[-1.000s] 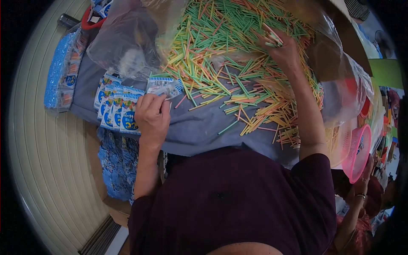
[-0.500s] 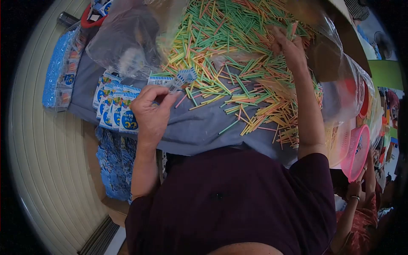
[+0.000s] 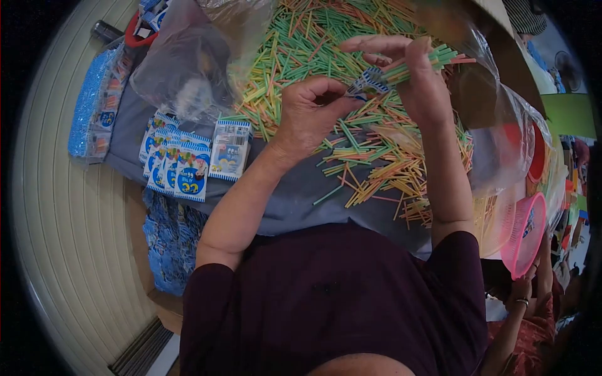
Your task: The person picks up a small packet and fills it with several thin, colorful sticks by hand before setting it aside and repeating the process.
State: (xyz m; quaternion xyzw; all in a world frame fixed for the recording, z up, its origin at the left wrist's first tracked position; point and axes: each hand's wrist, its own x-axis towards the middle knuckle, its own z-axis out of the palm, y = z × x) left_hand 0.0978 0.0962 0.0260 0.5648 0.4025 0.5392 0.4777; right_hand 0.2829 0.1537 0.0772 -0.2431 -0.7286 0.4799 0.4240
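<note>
My left hand point(image 3: 310, 113) pinches a small blue-and-white packet point(image 3: 370, 83) by its edge, over the heap of thin coloured sticks point(image 3: 313, 44). My right hand point(image 3: 420, 78) holds a bundle of mostly green sticks point(image 3: 441, 57), with a few pink ones, behind its thumb. One end of the bundle meets the packet's mouth. The fingers of that hand point left, above the packet. Beside my left forearm lie a stack of white-and-blue packets point(image 3: 231, 150) and an overlapping row of similar packets point(image 3: 190, 169).
A clear plastic bag point(image 3: 182, 69) lies left of the heap, on grey cloth point(image 3: 282, 200). Further left stands a filled packet bag point(image 3: 91, 106). A box point(image 3: 166, 307) with blue wrappers point(image 3: 169, 244) is below. At right, another person's hand point(image 3: 522, 288) is by a pink basket point(image 3: 525, 238).
My left hand has carried the packet right and up, leaving the stack uncovered. My right hand has turned and brought its bundle of sticks to the packet.
</note>
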